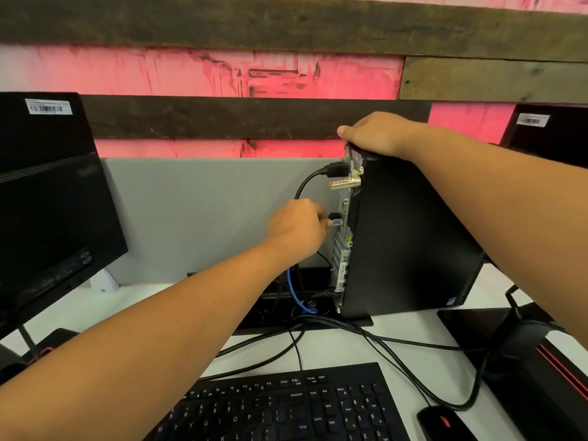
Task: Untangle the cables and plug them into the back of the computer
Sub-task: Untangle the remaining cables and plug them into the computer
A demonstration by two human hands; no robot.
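Note:
A black desktop computer [410, 237] stands upright on the white desk, its rear panel [343, 249] facing left. My right hand [378, 135] grips the computer's top rear corner. My left hand [296, 230] pinches the clear plug [336, 222] of a blue network cable [294, 291], its tip close to the rear panel. A black power cable [305, 183] is plugged in near the top, beside a brass lock [345, 183]. Another black plug [334, 215] sits in the panel just above the blue cable's tip. Several black cables [375, 338] trail across the desk.
A black keyboard [280, 409] lies at the front, a black mouse [445, 423] to its right. A black monitor [47, 202] stands at the left, a monitor stand [521, 354] at the right. A grey divider [203, 218] runs behind the desk.

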